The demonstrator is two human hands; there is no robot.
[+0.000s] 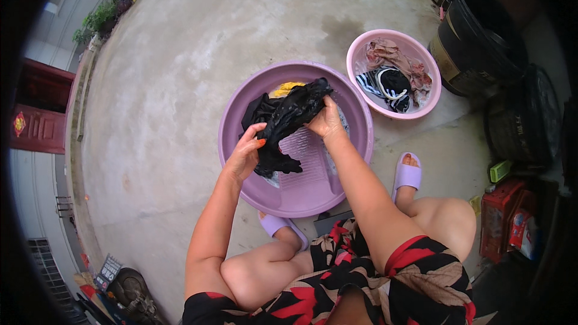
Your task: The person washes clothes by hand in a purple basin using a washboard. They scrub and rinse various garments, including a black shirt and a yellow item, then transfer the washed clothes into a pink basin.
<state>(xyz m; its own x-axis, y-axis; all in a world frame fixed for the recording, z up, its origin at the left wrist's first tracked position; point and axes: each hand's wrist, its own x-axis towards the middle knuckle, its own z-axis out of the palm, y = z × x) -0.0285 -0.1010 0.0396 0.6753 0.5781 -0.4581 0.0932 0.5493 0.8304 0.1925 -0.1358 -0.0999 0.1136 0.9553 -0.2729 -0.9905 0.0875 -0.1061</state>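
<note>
Both hands grip a wet black garment above a large purple plastic basin. My left hand has hold of its left side, near the basin's left part. Its upper right end is in my right hand, over the basin's right half. More black cloth hangs or lies at the basin's left; where one piece ends and another begins, I cannot tell. A yellow cloth shows behind the garment. Below the hands, a ridged washboard surface is moulded into the basin, with suds beside it.
A smaller pink basin with a brownish-pink cloth and a black-and-white striped item stands at the right. Beyond it are black buckets. A red crate-like object stands nearer, below a green box. Concrete ground surrounds the basins.
</note>
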